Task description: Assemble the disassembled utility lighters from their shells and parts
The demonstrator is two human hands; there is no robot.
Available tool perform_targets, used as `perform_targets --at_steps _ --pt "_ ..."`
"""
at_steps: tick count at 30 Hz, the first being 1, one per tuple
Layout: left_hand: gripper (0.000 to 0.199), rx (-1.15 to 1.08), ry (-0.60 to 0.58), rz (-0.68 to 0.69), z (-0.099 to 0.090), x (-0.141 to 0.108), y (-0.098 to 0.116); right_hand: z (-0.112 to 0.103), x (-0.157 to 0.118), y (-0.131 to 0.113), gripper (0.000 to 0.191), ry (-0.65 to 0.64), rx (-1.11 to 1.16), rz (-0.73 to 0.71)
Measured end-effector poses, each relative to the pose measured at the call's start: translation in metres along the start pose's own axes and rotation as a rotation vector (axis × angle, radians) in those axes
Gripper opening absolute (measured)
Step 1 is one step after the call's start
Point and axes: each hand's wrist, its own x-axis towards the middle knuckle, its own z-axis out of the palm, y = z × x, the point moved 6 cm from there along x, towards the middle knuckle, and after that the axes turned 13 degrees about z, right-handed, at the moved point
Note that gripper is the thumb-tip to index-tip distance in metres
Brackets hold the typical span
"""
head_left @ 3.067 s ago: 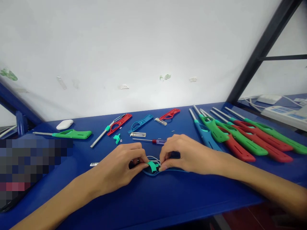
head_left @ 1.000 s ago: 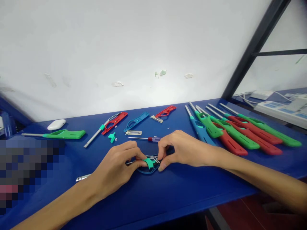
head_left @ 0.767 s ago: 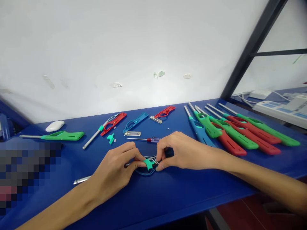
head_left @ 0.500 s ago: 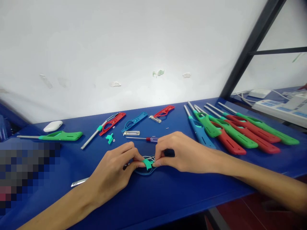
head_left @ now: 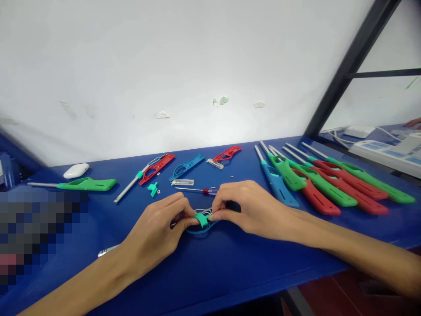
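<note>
Over the table's near middle, my left hand pinches a green lighter trigger between thumb and forefinger. At the trigger's right end, my right hand has its thumb and forefinger closed on it. Beneath both hands lies a blue lighter handle half, mostly covered by the fingers, with thin white wire beside the trigger. The tip of a silver lighter tube pokes out past my left wrist. Just behind my right hand rests a screwdriver.
Behind the hands lie a red open lighter, a blue handle half, a red handle half, clear fuel tanks and another green trigger. Several assembled lighters lie right. A green lighter and white case sit left.
The green trigger has tilted a little between my fingers, and both hands keep their pinch. The whole view has shifted slightly, so the table things appear further right.
</note>
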Motion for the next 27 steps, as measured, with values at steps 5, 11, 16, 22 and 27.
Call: perform_targets --at_steps 5,11,16,22,27 --pt "0.014 0.007 -0.004 -0.027 0.001 -0.0019 -0.002 0.0021 0.0017 0.0022 0.012 -0.011 0.04 0.026" --pt "0.014 -0.005 -0.019 -0.041 0.0032 -0.0029 -0.0035 0.0073 0.0001 0.004 0.013 -0.041 0.01 0.001" --pt "0.014 -0.019 -0.017 -0.07 0.0034 -0.0028 -0.0045 0.0079 -0.0007 0.0038 0.016 -0.026 -0.005 -0.037" --pt "0.014 -0.048 -0.015 -0.089 0.0017 -0.0003 -0.0045 0.008 -0.001 0.0042 0.015 0.04 0.008 -0.084" --pt "0.014 -0.059 0.0 -0.088 0.002 -0.0032 -0.0054 0.0083 -0.0007 0.0064 0.015 0.089 0.013 -0.073"
